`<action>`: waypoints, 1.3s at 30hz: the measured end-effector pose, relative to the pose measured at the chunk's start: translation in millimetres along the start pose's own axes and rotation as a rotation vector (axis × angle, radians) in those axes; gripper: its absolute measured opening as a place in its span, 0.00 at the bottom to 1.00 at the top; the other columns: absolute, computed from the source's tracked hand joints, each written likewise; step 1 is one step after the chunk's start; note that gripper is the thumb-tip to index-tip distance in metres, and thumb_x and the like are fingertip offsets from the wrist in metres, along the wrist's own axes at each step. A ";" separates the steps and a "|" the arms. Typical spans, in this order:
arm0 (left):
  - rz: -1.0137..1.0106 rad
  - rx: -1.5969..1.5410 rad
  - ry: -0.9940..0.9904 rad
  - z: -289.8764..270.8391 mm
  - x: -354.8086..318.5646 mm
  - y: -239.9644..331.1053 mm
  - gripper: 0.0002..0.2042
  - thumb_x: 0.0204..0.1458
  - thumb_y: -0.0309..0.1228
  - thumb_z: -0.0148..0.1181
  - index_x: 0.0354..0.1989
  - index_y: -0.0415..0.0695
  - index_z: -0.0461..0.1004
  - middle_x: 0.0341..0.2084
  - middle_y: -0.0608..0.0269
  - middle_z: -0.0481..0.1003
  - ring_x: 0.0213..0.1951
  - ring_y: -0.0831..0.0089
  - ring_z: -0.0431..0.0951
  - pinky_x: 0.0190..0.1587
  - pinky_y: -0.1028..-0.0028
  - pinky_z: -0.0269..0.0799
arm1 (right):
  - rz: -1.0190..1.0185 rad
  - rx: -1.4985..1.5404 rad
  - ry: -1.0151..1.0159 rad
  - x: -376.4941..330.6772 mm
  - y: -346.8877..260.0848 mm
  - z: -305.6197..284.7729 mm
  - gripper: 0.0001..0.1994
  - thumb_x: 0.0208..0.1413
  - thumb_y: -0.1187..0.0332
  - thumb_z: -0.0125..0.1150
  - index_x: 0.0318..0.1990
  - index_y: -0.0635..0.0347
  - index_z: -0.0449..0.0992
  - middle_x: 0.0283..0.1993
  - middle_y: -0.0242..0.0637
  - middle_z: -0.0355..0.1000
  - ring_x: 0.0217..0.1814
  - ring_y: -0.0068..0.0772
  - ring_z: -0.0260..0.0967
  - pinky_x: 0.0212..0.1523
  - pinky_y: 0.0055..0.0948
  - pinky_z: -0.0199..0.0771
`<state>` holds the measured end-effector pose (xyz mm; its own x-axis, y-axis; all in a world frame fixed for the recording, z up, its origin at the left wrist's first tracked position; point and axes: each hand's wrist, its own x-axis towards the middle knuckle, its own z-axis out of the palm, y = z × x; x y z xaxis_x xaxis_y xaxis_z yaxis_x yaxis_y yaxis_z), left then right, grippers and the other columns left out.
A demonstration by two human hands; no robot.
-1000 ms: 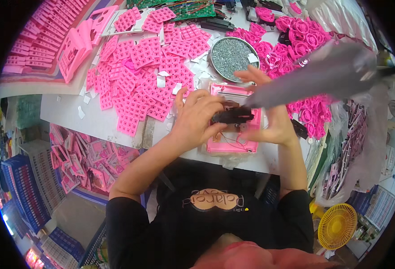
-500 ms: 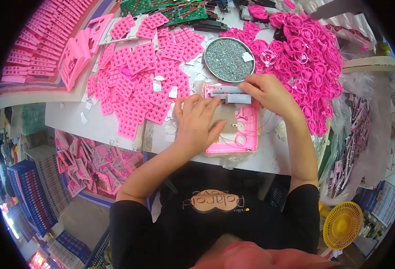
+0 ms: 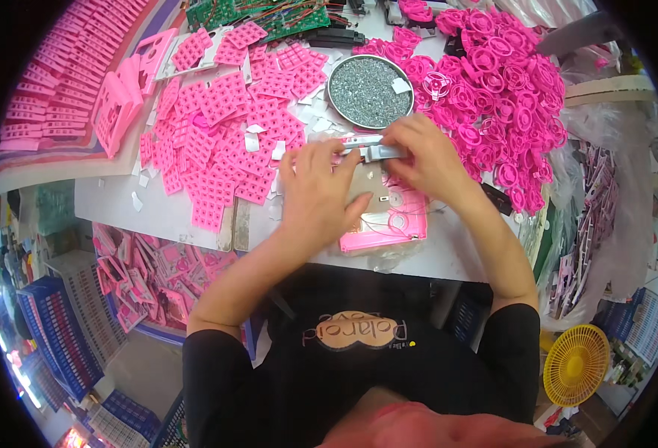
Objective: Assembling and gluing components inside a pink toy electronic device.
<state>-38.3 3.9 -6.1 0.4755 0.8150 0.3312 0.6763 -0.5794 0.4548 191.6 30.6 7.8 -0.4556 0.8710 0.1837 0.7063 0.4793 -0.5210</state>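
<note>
A shallow pink plastic casing (image 3: 385,240) lies open on the table before me, with a beige panel (image 3: 368,187) and thin loose wires in it. Across its far end is a long grey plastic piece (image 3: 379,152), tilted. My right hand (image 3: 429,160) pinches its right end between thumb and fingers. Over the casing's left side rests my left hand (image 3: 315,187), fingers stretched and thumb apart, the index fingertip at the grey piece's left end. Fingers partly hide that end.
A round metal dish of small screws (image 3: 370,93) stands just beyond the casing. Pink keypad pieces (image 3: 224,149) are heaped on the left, pink wheel-shaped parts (image 3: 493,112) on the right. Green circuit boards (image 3: 269,19) lie at the back. A yellow fan (image 3: 577,366) stands lower right.
My right hand has shifted slightly left and turned the grey piece, lifting its near edge. My left hand stays at the casing's left side. The whole view has moved a little.
</note>
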 end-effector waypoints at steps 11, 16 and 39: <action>0.168 0.165 -0.133 56.6 131.5 -69.8 0.08 0.51 0.40 0.66 0.31 0.50 0.81 0.34 0.67 0.78 0.47 0.63 0.74 0.55 0.51 0.57 | 0.108 0.025 0.136 -24.6 -12.7 0.4 0.21 0.49 0.69 0.68 0.52 0.60 0.74 0.54 0.45 0.70 0.57 0.51 0.67 0.52 0.38 0.70; 0.185 0.313 -0.040 64.5 128.0 -76.5 0.09 0.57 0.42 0.58 0.36 0.53 0.80 0.34 0.67 0.79 0.45 0.63 0.76 0.53 0.52 0.59 | 0.357 0.536 0.378 -45.7 -12.4 -33.5 0.27 0.52 0.66 0.70 0.59 0.63 0.70 0.54 0.45 0.70 0.56 0.45 0.69 0.56 0.40 0.72; 0.313 -0.242 0.117 2.0 19.8 0.4 0.08 0.47 0.35 0.71 0.32 0.52 0.77 0.29 0.74 0.75 0.37 0.72 0.74 0.56 0.52 0.55 | -0.260 1.294 0.513 -0.4 -82.4 -32.4 0.17 0.61 0.64 0.64 0.50 0.54 0.62 0.19 0.29 0.58 0.18 0.23 0.56 0.20 0.27 0.62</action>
<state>-27.4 19.9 -1.0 0.5606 0.6004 0.5703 0.3504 -0.7960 0.4935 151.1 -5.8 77.6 -0.0511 0.8506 0.5233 -0.4814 0.4381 -0.7592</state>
